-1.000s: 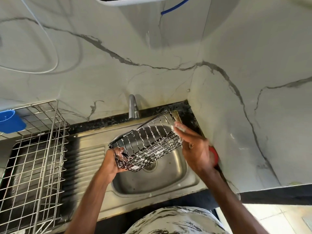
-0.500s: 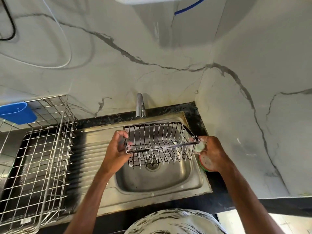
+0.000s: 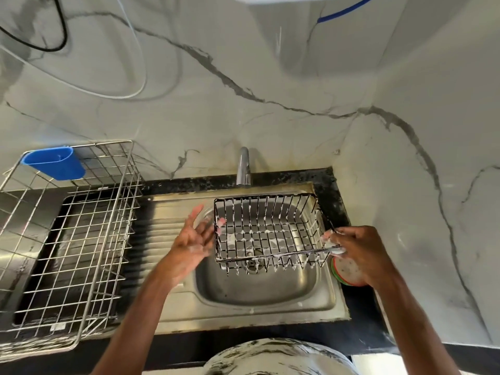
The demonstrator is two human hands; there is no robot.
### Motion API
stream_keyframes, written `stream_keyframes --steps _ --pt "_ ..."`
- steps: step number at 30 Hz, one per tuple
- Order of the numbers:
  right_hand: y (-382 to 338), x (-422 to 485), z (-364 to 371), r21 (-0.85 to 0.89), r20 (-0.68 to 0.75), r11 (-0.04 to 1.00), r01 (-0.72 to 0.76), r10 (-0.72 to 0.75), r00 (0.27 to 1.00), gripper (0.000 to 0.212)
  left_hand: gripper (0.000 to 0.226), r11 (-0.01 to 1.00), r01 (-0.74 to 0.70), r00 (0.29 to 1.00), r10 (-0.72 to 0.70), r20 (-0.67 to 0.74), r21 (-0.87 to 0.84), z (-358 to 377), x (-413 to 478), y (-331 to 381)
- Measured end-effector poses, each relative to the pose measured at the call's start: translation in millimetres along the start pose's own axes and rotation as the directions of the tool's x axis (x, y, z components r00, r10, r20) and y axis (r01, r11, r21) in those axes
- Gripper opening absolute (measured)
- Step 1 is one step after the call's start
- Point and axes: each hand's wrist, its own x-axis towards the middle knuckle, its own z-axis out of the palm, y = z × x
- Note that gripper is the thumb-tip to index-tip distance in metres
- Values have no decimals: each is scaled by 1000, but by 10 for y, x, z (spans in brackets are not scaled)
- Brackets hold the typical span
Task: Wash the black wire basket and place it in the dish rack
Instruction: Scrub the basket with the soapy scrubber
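The black wire basket (image 3: 266, 231) hangs level over the steel sink (image 3: 270, 288), open side up, with white foam along its wires. My right hand (image 3: 357, 253) grips its right front corner, with something pale and soapy pinched under the fingers. My left hand (image 3: 193, 239) is spread with straight fingers against the basket's left wall, and one fingertip shows through the wires. The silver wire dish rack (image 3: 67, 239) stands on the drainboard to the left and holds nothing.
A chrome tap (image 3: 243, 166) rises behind the sink, no water running. A blue plastic holder (image 3: 54, 163) hangs on the rack's back left corner. A round red and green container (image 3: 347, 274) sits on the black counter under my right hand. Marble walls close in behind and to the right.
The basket went from tilted to level, open side up. My left hand let go of its left rim and opened. My right hand took hold of the right front corner.
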Motion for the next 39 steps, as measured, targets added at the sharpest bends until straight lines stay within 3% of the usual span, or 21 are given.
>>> stream_keyframes --steps 2,4,8,11,16,24,27,32,34,36,39 --pt "-36 -8 -15 -36 -22 999 18 -19 1000 17 72 982 1 997 -15 -73 -190 16 -13 -20" --pt "-71 -16 -16 -86 -23 995 57 -59 998 24 44 977 79 986 -106 -130 -199 97 8 -37" --pt "-93 21 -13 -155 10 982 108 -108 994 31 45 953 292 928 -262 -263 82 189 79 -147" --pt "-114 54 -53 -167 32 980 111 -107 994 36 43 916 391 909 -368 -199 94 162 64 -214" --pt "-166 101 -216 -58 54 994 90 -87 995 6 58 935 341 937 -330 -116 96 179 1 -280" --pt "-92 230 -294 38 151 999 12 -17 988 16 70 944 300 929 -257 -266 138 219 58 -325" --pt "-37 324 -340 157 79 987 20 -33 996 19 67 949 297 915 -252 -315 105 212 51 -375" --pt "-185 321 -281 -31 -156 953 301 -302 941 46 24 956 263 924 -209 -321 134 263 54 -388" --pt "-293 239 -66 -47 -109 916 398 -401 910 46 29 950 245 933 -177 -315 194 282 84 -386" --pt "-383 128 276 -55 -1 921 386 -387 922 37 44 938 239 938 -157 -311 249 346 118 -377" --pt "-298 91 801 -273 94 893 359 -347 933 24 48 924 229 941 -130 -313 306 446 150 -396"
